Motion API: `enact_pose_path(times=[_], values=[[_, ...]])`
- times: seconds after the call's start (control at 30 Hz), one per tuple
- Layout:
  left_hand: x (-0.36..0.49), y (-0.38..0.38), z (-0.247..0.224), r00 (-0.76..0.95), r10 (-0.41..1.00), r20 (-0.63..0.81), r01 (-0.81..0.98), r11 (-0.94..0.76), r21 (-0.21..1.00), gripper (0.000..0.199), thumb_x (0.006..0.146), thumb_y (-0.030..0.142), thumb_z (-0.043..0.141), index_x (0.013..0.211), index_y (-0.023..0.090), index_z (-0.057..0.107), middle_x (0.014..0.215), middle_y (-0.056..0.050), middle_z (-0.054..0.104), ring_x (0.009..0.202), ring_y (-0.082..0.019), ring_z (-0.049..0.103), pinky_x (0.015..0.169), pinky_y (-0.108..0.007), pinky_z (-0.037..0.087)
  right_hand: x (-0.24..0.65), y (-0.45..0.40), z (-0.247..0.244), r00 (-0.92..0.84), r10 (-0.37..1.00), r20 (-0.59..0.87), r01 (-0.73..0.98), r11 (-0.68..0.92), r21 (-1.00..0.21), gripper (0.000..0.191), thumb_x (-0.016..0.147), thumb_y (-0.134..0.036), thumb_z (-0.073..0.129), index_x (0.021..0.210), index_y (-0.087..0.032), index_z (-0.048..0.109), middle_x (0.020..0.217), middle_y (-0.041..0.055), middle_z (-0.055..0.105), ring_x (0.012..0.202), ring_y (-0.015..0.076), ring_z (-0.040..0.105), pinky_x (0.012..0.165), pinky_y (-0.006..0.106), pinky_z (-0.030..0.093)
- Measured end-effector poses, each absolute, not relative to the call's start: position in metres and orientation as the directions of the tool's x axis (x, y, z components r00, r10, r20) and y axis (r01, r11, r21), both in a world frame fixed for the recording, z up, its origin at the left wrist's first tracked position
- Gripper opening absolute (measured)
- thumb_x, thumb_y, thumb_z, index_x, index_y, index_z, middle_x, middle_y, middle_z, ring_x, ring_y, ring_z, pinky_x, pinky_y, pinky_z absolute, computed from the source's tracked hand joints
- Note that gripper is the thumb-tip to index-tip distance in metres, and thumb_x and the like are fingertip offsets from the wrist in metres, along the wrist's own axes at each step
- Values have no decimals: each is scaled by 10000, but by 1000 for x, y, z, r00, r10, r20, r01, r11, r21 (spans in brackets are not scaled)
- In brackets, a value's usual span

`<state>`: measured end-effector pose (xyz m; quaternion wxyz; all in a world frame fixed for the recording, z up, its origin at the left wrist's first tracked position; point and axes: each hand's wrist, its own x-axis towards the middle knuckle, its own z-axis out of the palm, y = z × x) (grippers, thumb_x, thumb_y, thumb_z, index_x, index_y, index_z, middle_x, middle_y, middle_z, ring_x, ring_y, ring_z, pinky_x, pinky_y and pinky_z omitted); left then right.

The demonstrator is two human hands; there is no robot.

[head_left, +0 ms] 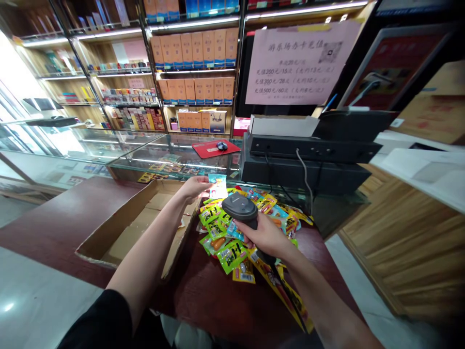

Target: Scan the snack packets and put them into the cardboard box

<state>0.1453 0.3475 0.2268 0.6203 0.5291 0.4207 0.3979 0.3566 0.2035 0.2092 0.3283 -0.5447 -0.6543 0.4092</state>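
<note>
My left hand [196, 188] pinches the edge of a small light-blue and white packet [218, 186], held up over the back of the pile. My right hand [265, 234] is wrapped round the handle of a black barcode scanner [240, 207], whose head is just to the right of and below the packet. Beneath the scanner a heap of green, yellow and blue snack packets [231, 255] spreads over the dark red table. An open cardboard tray [125, 213] lies left of the heap, partly hidden by my left forearm.
Behind the table runs a glass counter [170, 150] with a red mouse pad [209, 149] and a mouse. Black cash-register equipment [305, 169] with cables stands at the back right. Shelves of orange boxes [196, 48] rise behind. A wooden cabinet [403, 242] is at the right.
</note>
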Motion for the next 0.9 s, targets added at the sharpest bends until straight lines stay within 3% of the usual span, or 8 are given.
enact_pose_path(times=[0.27, 0.53, 0.73, 0.9], values=[[147, 347, 229, 353, 926, -132, -22, 149, 989, 411, 514, 279, 849, 831, 106, 654, 809, -79, 690, 676, -140, 648, 618, -254, 517, 356, 202, 217, -176, 984, -35, 407, 40, -913, 255, 824, -424, 576, 906, -186, 536, 569, -11, 594, 408, 117, 551, 396, 235, 447], [134, 347, 240, 309, 945, -105, -48, 126, 991, 407, 476, 273, 866, 782, 107, 656, 774, -69, 698, 657, -136, 650, 645, -268, 534, 355, 195, 229, -176, 984, 2, 405, 75, -911, 221, 812, -393, 595, 880, -193, 528, 598, -9, 603, 430, 127, 578, 411, 244, 472], [78, 331, 248, 229, 969, -94, -35, 105, 994, 447, 480, 295, 864, 837, 103, 674, 843, -81, 706, 723, -174, 673, 741, -336, 546, 352, 194, 225, -207, 978, -3, 409, 84, -909, 252, 808, -419, 598, 874, -189, 520, 592, -10, 600, 438, 137, 579, 411, 252, 479], [12, 310, 246, 129, 985, -111, 7, 111, 994, 451, 484, 327, 859, 834, 119, 666, 805, -75, 696, 709, -173, 666, 704, -316, 541, 347, 195, 224, -203, 979, -12, 418, 76, -905, 268, 783, -426, 619, 869, -187, 535, 583, -5, 602, 440, 148, 574, 404, 263, 476]])
